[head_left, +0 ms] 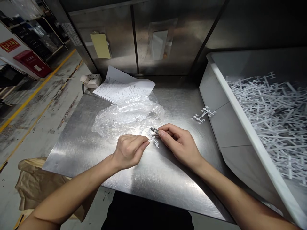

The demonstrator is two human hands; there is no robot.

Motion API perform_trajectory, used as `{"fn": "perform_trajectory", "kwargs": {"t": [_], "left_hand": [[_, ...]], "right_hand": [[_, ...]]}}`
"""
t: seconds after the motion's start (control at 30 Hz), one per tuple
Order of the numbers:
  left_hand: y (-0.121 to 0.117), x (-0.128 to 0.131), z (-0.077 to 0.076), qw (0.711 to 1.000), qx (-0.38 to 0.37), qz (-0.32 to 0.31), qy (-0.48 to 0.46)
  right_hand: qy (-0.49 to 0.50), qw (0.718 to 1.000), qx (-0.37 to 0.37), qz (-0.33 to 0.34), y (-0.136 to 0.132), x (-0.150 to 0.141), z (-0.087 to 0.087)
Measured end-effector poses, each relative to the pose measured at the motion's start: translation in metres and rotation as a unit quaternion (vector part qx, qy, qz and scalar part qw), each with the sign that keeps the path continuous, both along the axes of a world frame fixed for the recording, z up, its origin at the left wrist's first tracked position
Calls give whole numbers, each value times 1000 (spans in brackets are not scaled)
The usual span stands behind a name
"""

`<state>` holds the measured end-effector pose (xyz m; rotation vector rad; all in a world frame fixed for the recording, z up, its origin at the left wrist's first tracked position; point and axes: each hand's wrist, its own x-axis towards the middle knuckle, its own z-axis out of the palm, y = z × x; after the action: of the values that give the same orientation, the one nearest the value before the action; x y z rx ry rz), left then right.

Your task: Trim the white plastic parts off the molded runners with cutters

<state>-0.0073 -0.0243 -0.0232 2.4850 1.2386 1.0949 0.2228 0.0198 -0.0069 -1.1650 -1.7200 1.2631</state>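
The left hand [130, 150] pinches the stem of a small white branched piece [155, 142] between thumb and fingertips. The piece lies between the hands, just above the metal table [153, 179], slim and pale, with short crossbars on its side arms. Right of it, the right hand [179, 142] grips a small dark metal tool [154, 130], fingers closed around it, its tip near the piece. Beyond the right hand lies another white branched piece [203, 115], with several T-shaped ends.

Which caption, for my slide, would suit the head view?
Two hands hold a white branched piece and a tool over a metal table, beside a bin of similar pieces.
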Motion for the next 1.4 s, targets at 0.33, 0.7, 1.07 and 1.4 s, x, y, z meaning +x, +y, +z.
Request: {"fn": "perform_trajectory", "kwargs": {"t": [0.33,0.7,1.07,1.4], "left_hand": [[0,0,0,1000,-5,1,12],[0,0,-1,1000,2,-5,13],[-1,1,0,997,44,-2,63],[-1,4,-1,991,96,5,89]], "right_hand": [[-6,997,66,40,-5,3,9],[-16,995,83,59,-6,4,12],[-29,996,71,49,-5,3,9],[17,999,-20,29,-8,-4,4]]}}
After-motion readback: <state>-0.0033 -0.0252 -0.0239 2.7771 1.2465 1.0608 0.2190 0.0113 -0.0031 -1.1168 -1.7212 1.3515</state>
